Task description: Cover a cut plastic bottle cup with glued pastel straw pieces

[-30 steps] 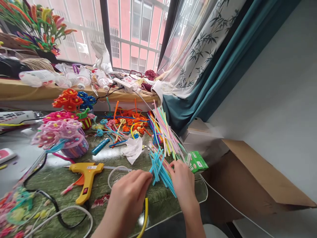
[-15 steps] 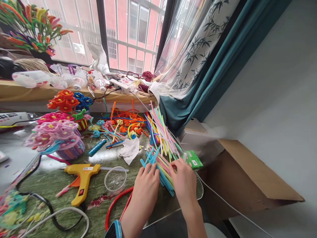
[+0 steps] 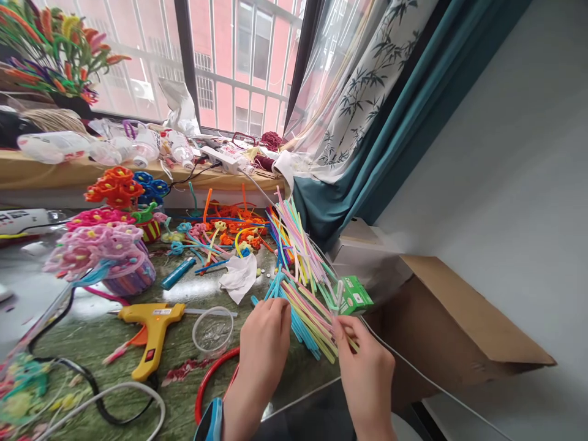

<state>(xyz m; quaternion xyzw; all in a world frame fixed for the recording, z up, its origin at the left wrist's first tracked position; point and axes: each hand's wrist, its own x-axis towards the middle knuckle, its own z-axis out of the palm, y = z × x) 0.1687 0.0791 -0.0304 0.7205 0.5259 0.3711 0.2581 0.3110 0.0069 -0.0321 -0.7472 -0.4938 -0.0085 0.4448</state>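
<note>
Straight, fuzzy-looking blue stems [image 3: 299, 326] and yellow stems [image 3: 312, 327] lie between the hands on the glossy counter [image 3: 96, 334], roughly parallel, apparently to keep colours apart. Left hand [image 3: 265, 337]: fingers curled; grip cannot be told. Right hand [image 3: 365, 364]: thumb and finger drawn close beside the yellow bundle; contents unclear.

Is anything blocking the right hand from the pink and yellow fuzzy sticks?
Nothing visible is in the way: the right hand is right beside the pink and yellow sticks. The green box is beyond the hand, not between them.
</note>
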